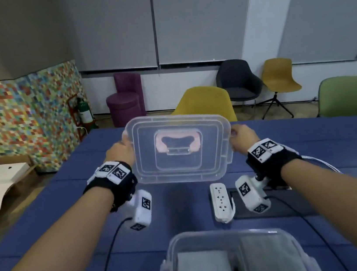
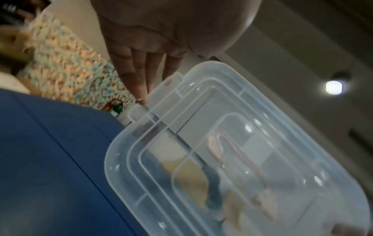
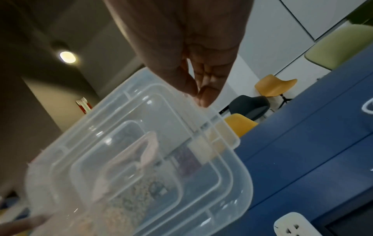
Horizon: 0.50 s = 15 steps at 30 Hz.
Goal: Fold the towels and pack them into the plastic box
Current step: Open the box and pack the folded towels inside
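Both hands are holding a clear plastic lid (image 1: 180, 148) up in the air over the middle of the blue bench (image 1: 333, 136). The left hand (image 1: 119, 154) is gripping the lid's left edge and the right hand (image 1: 243, 137) is gripping its right edge, each at a side clip. The lid is tilting, its far edge higher than its near edge, and a pale pink handle (image 1: 177, 143) is sitting in its centre recess.

The plastic box (image 1: 227, 259) is standing open at the near edge of the bench, well apart from the lid, with two folded grey towels (image 1: 203, 269) lying side by side inside it. Between lid and box, a white power strip (image 1: 221, 201) is lying on the bench just beside a dark recessed panel (image 1: 275, 209).

Beyond the far edge, a yellow chair (image 1: 205, 103) is standing close to the bench, with a dark chair (image 1: 237, 81), a purple seat (image 1: 125, 99) and a green chair (image 1: 346, 95) further off.

The left wrist view is showing the left fingers (image 2: 137, 79) lying straight along the lid's clip with the thumb on the other face. The right wrist view is showing the right fingertips (image 3: 203, 94) pinching the lid's rim; the head view is hiding both behind the backs of the hands. Only the wrist views are catching the ceiling light (image 2: 334, 87).
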Tool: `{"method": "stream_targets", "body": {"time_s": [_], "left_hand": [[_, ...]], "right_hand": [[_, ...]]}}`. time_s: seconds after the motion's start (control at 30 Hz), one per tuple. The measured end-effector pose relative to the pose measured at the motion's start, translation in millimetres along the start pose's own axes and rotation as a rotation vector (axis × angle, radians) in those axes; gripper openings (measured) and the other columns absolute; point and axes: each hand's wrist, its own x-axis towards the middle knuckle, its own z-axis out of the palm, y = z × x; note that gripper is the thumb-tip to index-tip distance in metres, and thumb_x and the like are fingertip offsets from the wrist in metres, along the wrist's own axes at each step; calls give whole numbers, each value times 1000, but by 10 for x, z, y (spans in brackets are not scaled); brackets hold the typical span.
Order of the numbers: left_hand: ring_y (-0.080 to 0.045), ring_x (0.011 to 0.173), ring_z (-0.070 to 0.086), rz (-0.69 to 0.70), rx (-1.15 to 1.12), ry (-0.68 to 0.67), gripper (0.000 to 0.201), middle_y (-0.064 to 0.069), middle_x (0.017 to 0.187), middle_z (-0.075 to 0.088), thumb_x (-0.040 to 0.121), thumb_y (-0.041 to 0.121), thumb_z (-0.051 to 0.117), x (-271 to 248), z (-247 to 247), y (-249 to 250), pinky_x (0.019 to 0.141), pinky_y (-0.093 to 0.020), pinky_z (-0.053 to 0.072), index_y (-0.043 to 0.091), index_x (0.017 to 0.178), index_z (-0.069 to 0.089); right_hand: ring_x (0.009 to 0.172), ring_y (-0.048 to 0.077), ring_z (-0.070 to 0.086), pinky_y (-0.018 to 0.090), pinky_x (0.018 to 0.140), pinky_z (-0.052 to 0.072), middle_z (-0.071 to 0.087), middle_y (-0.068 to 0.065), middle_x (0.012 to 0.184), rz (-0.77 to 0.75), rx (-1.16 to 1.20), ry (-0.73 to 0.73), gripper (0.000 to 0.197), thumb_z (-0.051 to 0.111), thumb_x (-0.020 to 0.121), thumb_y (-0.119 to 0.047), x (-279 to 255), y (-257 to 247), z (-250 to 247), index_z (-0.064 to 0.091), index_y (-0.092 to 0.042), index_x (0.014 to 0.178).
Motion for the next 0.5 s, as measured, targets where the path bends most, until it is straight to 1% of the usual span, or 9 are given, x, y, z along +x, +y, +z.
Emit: {"method": "stream_targets", "body": {"time_s": [0.03, 0.1, 0.13, 0.2, 0.27, 0.33, 0.43, 0.47, 0.5], "left_hand": [[-40, 90, 58, -11, -89, 15, 78, -32, 107, 60, 98, 51, 10, -122, -65, 42, 75, -40, 43, -8, 97, 61], [-39, 88, 61, -79, -323, -1, 78, -26, 106, 62, 97, 56, 14, -371, -158, 95, 71, -40, 50, -5, 109, 60], [-36, 82, 63, -120, -454, -36, 75, -20, 100, 63, 96, 57, 16, -507, -196, 109, 62, -36, 52, -2, 112, 60], [-25, 64, 61, -185, -656, -126, 65, -11, 82, 59, 97, 54, 22, -784, -241, 82, 46, -26, 51, 3, 102, 60], [-19, 59, 61, -217, -804, -202, 52, -7, 77, 56, 97, 49, 33, -1071, -255, 13, 57, -23, 54, 3, 91, 57], [-18, 66, 59, -214, -917, -232, 43, -8, 79, 57, 96, 40, 45, -1334, -246, -98, 72, -26, 53, -1, 89, 56], [-17, 72, 60, -195, -912, -182, 30, -7, 84, 63, 88, 20, 63, -1623, -147, -330, 66, -24, 53, -4, 105, 60], [-20, 77, 61, -191, -900, -161, 33, -9, 91, 64, 86, 13, 65, -1734, -108, -409, 73, -29, 53, -4, 113, 59], [-24, 86, 61, -183, -870, -148, 37, -12, 101, 64, 84, 8, 66, -1838, -59, -498, 83, -35, 51, -2, 118, 57]], "right_hand": [[80, 27, 52, 33, 68, 41, 53, 12, 85, -22, 37, 23, 18, 43, 92, -10, -135, 41, -141, 59, -10, 99], [82, 34, 58, 40, 71, 49, 56, 18, 83, -44, 52, 75, 35, 43, 90, -8, -438, 179, -381, 52, -14, 124], [79, 36, 59, 43, 73, 51, 58, 21, 80, -50, 48, 97, 38, 43, 89, -6, -600, 251, -473, 51, -15, 125], [71, 33, 56, 46, 72, 51, 56, 17, 73, -68, 70, 135, 32, 43, 88, -2, -886, 408, -576, 54, -13, 116], [73, 27, 52, 44, 71, 49, 52, 10, 78, -84, 87, 161, 25, 44, 85, 2, -1170, 553, -592, 54, -11, 103], [79, 25, 49, 35, 71, 43, 49, 8, 92, -139, 60, 218, 30, 44, 81, 9, -1511, 665, -555, 53, -13, 98], [84, 23, 47, 26, 73, 34, 43, 6, 101, -239, 67, 249, 40, 42, 80, 14, -2046, 879, -451, 55, -14, 105], [84, 21, 47, 25, 75, 34, 41, 5, 102, -216, 106, 229, 38, 45, 82, 9, -2217, 963, -399, 56, -14, 110], [84, 18, 45, 22, 75, 36, 40, 2, 101, -160, 206, 200, 30, 48, 86, -5, -2376, 1028, -356, 57, -18, 111]]}}
